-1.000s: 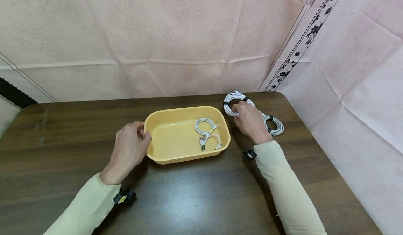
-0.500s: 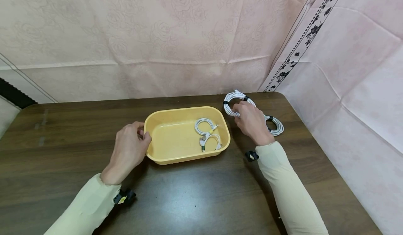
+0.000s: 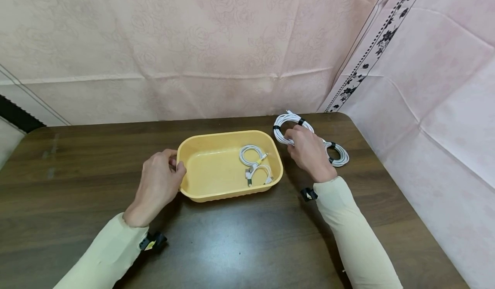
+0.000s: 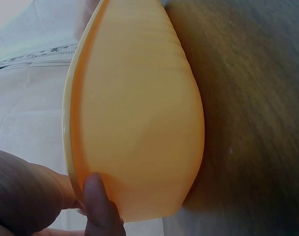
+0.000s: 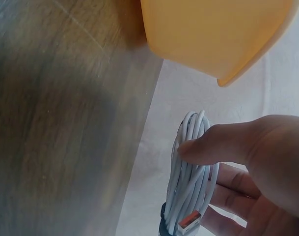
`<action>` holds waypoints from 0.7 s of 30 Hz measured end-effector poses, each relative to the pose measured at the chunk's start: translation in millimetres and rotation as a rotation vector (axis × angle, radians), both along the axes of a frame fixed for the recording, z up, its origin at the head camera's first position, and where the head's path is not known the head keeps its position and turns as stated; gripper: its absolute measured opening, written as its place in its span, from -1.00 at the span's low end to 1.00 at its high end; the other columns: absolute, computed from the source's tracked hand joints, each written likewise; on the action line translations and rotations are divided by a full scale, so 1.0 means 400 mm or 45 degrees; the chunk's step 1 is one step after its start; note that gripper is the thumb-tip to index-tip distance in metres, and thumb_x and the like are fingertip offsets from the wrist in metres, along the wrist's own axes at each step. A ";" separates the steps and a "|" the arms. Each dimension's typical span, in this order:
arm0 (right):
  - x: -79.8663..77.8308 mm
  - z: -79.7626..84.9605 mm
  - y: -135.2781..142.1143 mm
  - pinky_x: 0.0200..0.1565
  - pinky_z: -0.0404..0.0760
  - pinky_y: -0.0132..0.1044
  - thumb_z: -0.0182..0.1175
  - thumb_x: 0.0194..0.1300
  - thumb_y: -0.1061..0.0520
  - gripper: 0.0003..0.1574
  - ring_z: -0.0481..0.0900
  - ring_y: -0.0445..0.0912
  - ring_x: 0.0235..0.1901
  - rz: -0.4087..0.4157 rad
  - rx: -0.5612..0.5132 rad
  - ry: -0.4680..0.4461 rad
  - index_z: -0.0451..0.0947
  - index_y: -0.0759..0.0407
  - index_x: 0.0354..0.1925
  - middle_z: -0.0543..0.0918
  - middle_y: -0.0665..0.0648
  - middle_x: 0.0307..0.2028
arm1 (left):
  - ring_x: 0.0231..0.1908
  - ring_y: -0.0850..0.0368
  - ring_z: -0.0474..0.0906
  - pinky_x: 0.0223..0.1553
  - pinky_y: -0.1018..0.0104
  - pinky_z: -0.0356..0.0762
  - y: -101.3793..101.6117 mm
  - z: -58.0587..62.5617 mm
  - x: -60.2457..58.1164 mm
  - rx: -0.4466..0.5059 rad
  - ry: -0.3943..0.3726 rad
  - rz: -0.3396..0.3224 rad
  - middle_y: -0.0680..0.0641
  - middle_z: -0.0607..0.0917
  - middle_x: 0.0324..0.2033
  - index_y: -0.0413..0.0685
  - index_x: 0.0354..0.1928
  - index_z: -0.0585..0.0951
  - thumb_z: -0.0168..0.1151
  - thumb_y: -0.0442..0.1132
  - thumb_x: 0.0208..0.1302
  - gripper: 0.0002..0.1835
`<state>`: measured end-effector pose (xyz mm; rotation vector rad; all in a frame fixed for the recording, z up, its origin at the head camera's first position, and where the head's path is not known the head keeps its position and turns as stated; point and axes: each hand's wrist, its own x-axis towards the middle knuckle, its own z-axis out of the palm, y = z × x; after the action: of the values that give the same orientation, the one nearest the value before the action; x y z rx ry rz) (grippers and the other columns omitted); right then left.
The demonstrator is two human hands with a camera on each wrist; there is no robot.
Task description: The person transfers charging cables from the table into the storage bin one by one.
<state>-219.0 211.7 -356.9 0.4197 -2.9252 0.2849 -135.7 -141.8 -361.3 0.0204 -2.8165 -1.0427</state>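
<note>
My left hand [image 3: 160,179] pinches the left rim of a yellow plastic tray [image 3: 209,196], thumb on the inner side in the head view. In the left wrist view a fingertip presses the tray's outer wall [image 4: 139,113]. My right hand [image 3: 307,149] grips a large coiled white cable [image 3: 282,123] bound with black ties, to the right of the tray. The right wrist view shows the thumb lying across the strands of the coil [image 5: 193,142], with a USB plug [image 5: 189,221] below it. Inside the tray, at its right end, lie two smaller white cables [image 3: 251,153].
Another coiled white cable [image 3: 340,155] with black ties lies just right of my right hand, partly hidden by it. The brown wooden table [image 3: 228,241] meets a pale floral cloth [image 3: 216,56] at its back edge and a cloth-covered side at the right.
My right hand and the large coil have barely shifted, while the right forearm has moved very slightly. The left hand and the tray stay where they were.
</note>
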 end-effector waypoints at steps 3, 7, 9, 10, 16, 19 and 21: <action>0.003 0.002 0.000 -0.22 0.66 0.07 0.26 0.26 0.29 -0.72 0.63 0.07 -0.19 0.002 0.006 0.008 0.70 0.14 -0.06 0.67 0.15 -0.12 | -0.34 -0.04 0.53 -0.44 0.31 0.48 0.000 0.000 0.000 -0.003 0.013 0.003 -0.23 0.62 -0.28 -0.43 0.08 0.59 0.06 -0.29 0.36 -0.63; 0.005 0.002 0.001 -0.21 0.67 0.08 0.27 0.26 0.29 -0.72 0.64 0.08 -0.18 -0.002 0.008 0.005 0.70 0.14 -0.05 0.67 0.16 -0.10 | -0.34 -0.04 0.53 -0.43 0.30 0.48 0.000 -0.001 0.001 -0.007 0.020 0.005 -0.23 0.62 -0.28 -0.43 0.07 0.60 0.06 -0.29 0.36 -0.63; 0.005 0.001 0.002 -0.20 0.67 0.08 0.27 0.26 0.29 -0.72 0.64 0.07 -0.17 -0.006 0.006 0.001 0.70 0.14 -0.04 0.67 0.15 -0.10 | -0.34 -0.04 0.53 -0.43 0.31 0.48 0.000 -0.001 0.001 -0.008 0.021 0.003 -0.22 0.62 -0.28 -0.43 0.07 0.60 0.06 -0.29 0.35 -0.63; 0.006 0.002 0.003 -0.20 0.67 0.08 0.27 0.27 0.29 -0.72 0.64 0.07 -0.17 -0.005 0.006 0.002 0.70 0.14 -0.04 0.67 0.15 -0.10 | -0.34 -0.04 0.53 -0.42 0.31 0.48 0.001 -0.001 0.001 -0.009 0.021 0.004 -0.22 0.62 -0.28 -0.42 0.07 0.60 0.06 -0.29 0.35 -0.63; 0.011 0.006 0.007 -0.20 0.67 0.07 0.26 0.26 0.29 -0.72 0.64 0.07 -0.18 0.008 0.002 0.022 0.70 0.16 -0.05 0.68 0.17 -0.11 | -0.34 -0.04 0.52 -0.42 0.31 0.46 0.001 -0.003 0.000 -0.015 0.027 -0.001 -0.22 0.62 -0.28 -0.43 0.06 0.60 0.06 -0.30 0.35 -0.63; 0.014 0.011 0.008 -0.19 0.68 0.05 0.27 0.28 0.28 -0.72 0.64 0.06 -0.19 0.007 0.002 0.024 0.70 0.16 -0.04 0.68 0.18 -0.11 | -0.33 -0.04 0.52 -0.41 0.31 0.46 0.001 -0.003 0.001 -0.017 0.030 -0.001 -0.22 0.62 -0.28 -0.43 0.06 0.60 0.07 -0.30 0.35 -0.63; 0.016 0.014 0.008 -0.17 0.68 0.05 0.28 0.28 0.28 -0.72 0.63 0.06 -0.19 0.005 -0.001 0.025 0.70 0.16 -0.03 0.68 0.18 -0.11 | -0.33 -0.05 0.52 -0.42 0.31 0.47 0.001 -0.003 0.001 -0.015 0.029 0.001 -0.22 0.62 -0.28 -0.43 0.06 0.60 0.07 -0.30 0.35 -0.63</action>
<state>-212.7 215.0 -351.5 0.4263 -2.9051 0.2808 -135.3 -141.5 -362.4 0.0078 -2.8020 -1.0197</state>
